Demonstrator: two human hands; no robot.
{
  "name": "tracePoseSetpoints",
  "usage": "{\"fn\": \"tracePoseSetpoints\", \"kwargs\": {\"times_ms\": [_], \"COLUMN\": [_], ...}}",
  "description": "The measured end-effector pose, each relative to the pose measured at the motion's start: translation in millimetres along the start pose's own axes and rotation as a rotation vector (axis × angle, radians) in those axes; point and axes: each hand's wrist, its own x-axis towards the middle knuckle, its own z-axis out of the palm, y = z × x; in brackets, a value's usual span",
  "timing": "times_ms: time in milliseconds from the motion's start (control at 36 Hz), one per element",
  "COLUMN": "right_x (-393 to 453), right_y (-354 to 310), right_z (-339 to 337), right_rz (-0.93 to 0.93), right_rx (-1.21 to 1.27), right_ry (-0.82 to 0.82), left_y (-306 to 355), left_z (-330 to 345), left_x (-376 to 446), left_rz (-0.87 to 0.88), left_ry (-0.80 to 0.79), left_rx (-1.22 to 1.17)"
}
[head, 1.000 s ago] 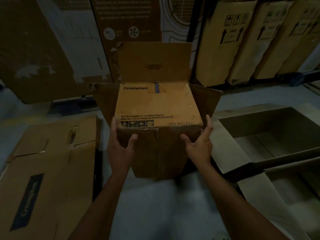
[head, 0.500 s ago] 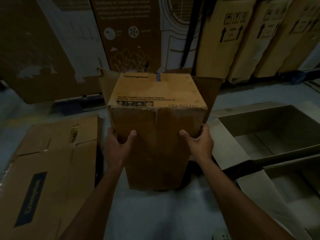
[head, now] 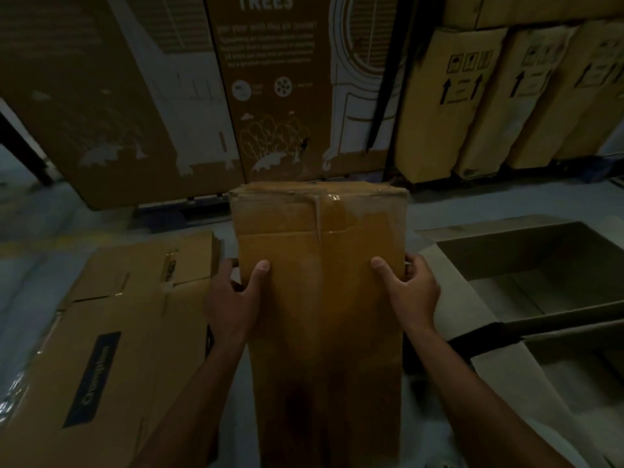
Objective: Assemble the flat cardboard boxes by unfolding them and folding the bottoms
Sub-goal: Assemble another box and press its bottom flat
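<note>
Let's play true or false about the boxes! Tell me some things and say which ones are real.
1. Both hands hold the tall box. True: the left hand and the right hand grip its two sides.
2. The flat box lies on the person's right. False: it lies on their left.
3. The open box on the right is full of toys. False: nothing shows inside it.
4. Boxes with black arrows stand at the back. True.
</note>
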Motion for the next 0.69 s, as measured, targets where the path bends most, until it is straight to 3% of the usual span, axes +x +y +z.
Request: {"fn": "tracePoseSetpoints", "kwargs": {"times_ms": [83, 222, 306, 444, 583, 694], "right_x": [0, -3, -8, -25, -28, -33], "right_y": [14, 37, 63, 122, 147, 144], "right_z": [7, 24, 25, 27, 27, 29], "right_rz": [0.048, 0.13, 0.217, 0.355, 0.472, 0.43], "right_rx": [-0.044, -0.151, -0.146, -0.361, -0.301, -0.255], "right_ry": [-0.084, -0.259, -0.362, -0.529, -0.466, -0.352], "left_y": [-17, -26, -39, -86, -95, -79], "left_z": [15, 35, 40, 59, 65, 63], "left_x": [-10, -36, -46, -60, -58, -50], "left_rz": [-0.06, -0.242, -0.243, -0.301, -0.313, -0.318], "left_ry": [-0.113, -0.171, -0.287, -0.43, -0.532, -0.567], "left_rx": [0.071, -0.018, -0.016, -0.098, -0.159, -0.178]}}
